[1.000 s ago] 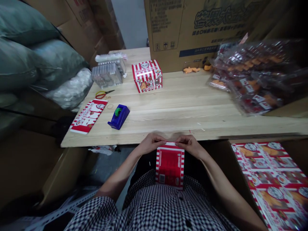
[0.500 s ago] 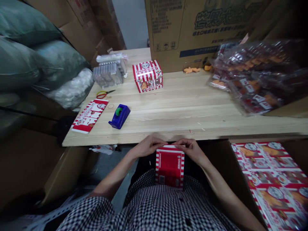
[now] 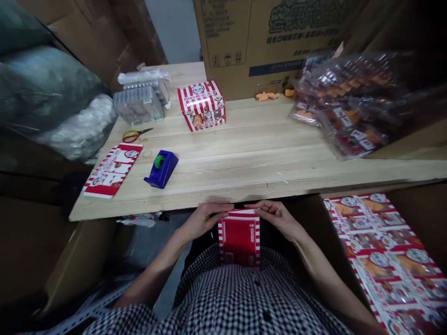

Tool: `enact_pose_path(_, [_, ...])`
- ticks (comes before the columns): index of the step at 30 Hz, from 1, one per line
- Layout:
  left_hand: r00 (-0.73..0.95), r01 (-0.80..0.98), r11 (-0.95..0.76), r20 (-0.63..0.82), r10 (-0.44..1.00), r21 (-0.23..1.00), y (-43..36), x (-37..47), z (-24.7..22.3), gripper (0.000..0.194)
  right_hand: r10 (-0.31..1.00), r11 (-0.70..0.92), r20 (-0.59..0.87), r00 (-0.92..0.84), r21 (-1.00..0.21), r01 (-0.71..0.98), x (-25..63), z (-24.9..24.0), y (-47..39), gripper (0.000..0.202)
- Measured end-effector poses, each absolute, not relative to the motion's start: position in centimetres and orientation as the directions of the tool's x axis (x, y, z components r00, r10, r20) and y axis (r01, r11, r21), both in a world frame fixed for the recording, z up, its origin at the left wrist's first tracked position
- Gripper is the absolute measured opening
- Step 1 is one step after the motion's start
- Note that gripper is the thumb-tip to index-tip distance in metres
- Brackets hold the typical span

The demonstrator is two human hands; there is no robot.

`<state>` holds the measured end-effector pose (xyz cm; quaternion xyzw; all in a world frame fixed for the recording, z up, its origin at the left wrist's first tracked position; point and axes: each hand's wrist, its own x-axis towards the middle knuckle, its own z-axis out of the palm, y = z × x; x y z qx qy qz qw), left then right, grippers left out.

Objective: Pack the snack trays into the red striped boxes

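Observation:
A red box with red-and-white striped edges [image 3: 239,239] rests upright against my checked shirt, below the table's front edge. My left hand [image 3: 208,218] pinches its upper left corner between thumb and fingers. On the upper right corner, my right hand [image 3: 275,216] has the same kind of grip. The white top edge of the box shows between the two hands. Beyond them on the table stand a blue tape dispenser [image 3: 161,169] with a green core and a striped snack box [image 3: 202,106].
The wooden table [image 3: 226,163] bears scissors [image 3: 136,134], a flat striped carton [image 3: 112,171], clear plastic cases [image 3: 138,103] and bagged items [image 3: 345,102]. A large cardboard box [image 3: 240,51] stands behind. At right, an open carton holds packed striped boxes [image 3: 384,251].
The view has shifted, so the table things appear further left. Both hands keep hold of the red box, and my left hand's fingers look straighter along its top.

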<state>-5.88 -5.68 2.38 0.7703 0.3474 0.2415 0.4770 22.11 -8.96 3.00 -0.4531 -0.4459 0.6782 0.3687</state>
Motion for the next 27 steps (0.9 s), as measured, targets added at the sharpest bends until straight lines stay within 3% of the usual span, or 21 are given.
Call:
enact_pose_path(9, [0.628, 0.344, -0.238, -0.034, 0.777, 0.908, -4.8, -2.6, 4.5, 0.024, 0.927, -0.274, -0.26, -0.271, -0.962, -0.016, 20.4, 3.2, -8.2, 0.029])
enact_pose_path(19, [0.649, 0.196, -0.232, 0.052, 0.759, 0.953, -4.6, -2.2, 2.6, 0.024, 0.958, -0.084, -0.106, -0.267, -0.992, 0.091, 21.0, 2.3, -10.1, 0.031])
enact_pose_path(27, [0.694, 0.289, -0.348, 0.055, 0.718, 0.892, -5.7, -2.1, 4.1, 0.029, 0.961, -0.099, -0.12, -0.249, -0.99, 0.096, 21.4, 2.8, -10.8, 0.028])
